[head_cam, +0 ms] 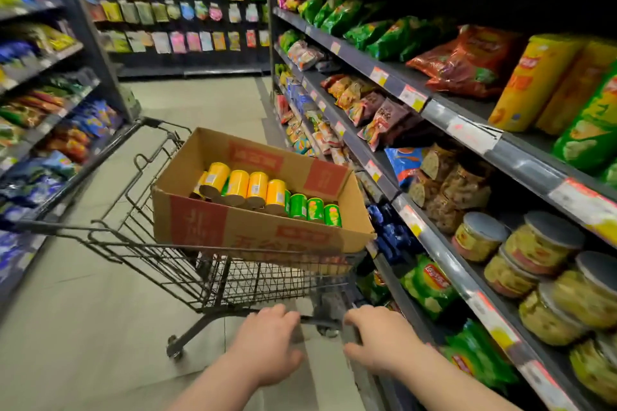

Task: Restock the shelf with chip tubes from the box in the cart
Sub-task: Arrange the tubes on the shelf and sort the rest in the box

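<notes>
Yellow chip tubes (238,186) and green chip tubes (315,209) are laid sideways in the open cardboard box (253,234), carried by the cart (157,252) beyond the fingers (282,313).

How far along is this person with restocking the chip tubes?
Seemingly just starting. The left hand and right hand grip the cart handle; the box holds rows of yellow tubes and green tubes. All of them are left to move onto the shelf.

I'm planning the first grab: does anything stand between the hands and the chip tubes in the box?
Only the box's near wall, which rises in front of the chip tubes; the box is open on top, nothing covers them. Both the left hand and right hand grip the cart handle.
</notes>
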